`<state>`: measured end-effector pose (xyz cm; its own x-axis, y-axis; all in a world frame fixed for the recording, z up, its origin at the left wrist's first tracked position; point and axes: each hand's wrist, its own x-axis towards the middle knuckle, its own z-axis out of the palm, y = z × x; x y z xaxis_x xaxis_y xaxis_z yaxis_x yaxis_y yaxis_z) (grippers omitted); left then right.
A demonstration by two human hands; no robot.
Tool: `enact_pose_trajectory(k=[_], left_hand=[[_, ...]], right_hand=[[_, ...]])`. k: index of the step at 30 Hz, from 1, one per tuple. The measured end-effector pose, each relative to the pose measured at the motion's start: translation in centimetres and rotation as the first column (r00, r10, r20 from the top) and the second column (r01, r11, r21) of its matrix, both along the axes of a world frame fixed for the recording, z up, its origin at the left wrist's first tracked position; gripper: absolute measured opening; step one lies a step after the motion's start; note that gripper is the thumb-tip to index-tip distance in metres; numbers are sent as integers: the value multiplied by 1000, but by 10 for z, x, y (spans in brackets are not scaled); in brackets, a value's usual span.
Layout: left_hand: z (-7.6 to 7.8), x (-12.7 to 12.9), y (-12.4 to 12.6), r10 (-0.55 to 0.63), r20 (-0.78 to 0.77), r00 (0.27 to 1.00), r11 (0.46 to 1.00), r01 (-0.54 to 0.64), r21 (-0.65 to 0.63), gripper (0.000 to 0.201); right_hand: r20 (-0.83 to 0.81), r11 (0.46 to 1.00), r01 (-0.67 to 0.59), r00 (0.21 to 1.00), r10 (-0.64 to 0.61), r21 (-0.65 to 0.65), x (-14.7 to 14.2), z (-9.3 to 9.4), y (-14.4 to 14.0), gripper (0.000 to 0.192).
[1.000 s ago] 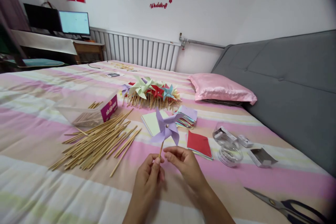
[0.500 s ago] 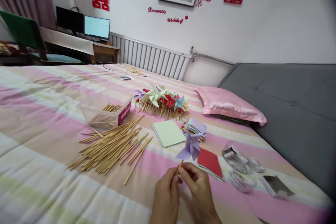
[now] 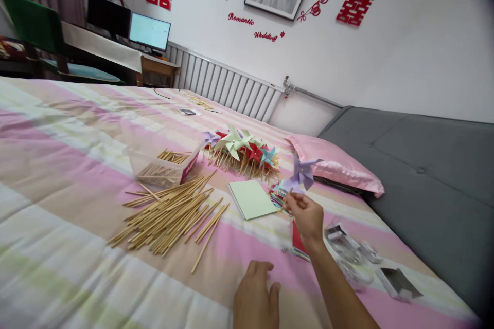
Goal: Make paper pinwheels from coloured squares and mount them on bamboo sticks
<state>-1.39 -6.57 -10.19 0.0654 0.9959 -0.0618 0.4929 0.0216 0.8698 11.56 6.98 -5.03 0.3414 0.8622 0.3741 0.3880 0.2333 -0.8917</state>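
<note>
My right hand pinches the wooden stick of a purple paper pinwheel and holds it out over the striped bedspread, close to the heap of finished pinwheels. My left hand rests low on the bedspread, holding nothing, fingers loosely apart. A spread of loose wooden sticks lies to the left. A pale green paper square and a stack of coloured paper lie just below the held pinwheel. A red paper sheet is partly hidden by my right wrist.
A clear plastic box with sticks stands behind the loose sticks. Clear tape rolls and small packets lie at the right. A pink pillow and grey headboard bound the right side. A desk with monitors stands far left.
My right hand has carried the purple pinwheel up and away toward the pinwheel heap. My left hand has let go of the stick and dropped to the bedspread. The view tilted upward.
</note>
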Motion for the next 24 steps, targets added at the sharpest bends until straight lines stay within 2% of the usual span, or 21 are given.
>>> enact_pose_trajectory(k=[5, 10, 13, 20, 24], left_hand=[[3, 0, 2, -66, -20, 998, 997, 65, -49, 37], [2, 0, 4, -78, -34, 996, 994, 75, -79, 37], [2, -1, 4, -88, -33, 996, 992, 84, -98, 37], [-2, -1, 5, -113, -38, 993, 988, 108, -111, 39], [-3, -2, 6, -137, -56, 989, 983, 128, -134, 42]], right_hand=[[100, 991, 133, 986, -133, 8, 11, 4, 70, 28], [161, 981, 193, 969, -188, -17, 7, 4, 116, 25], [182, 982, 181, 969, -168, -57, -7, -1, 135, 24], [240, 975, 86, 970, -35, -206, -53, -17, 166, 28], [275, 970, 90, 961, -25, -226, -78, -29, 177, 30]])
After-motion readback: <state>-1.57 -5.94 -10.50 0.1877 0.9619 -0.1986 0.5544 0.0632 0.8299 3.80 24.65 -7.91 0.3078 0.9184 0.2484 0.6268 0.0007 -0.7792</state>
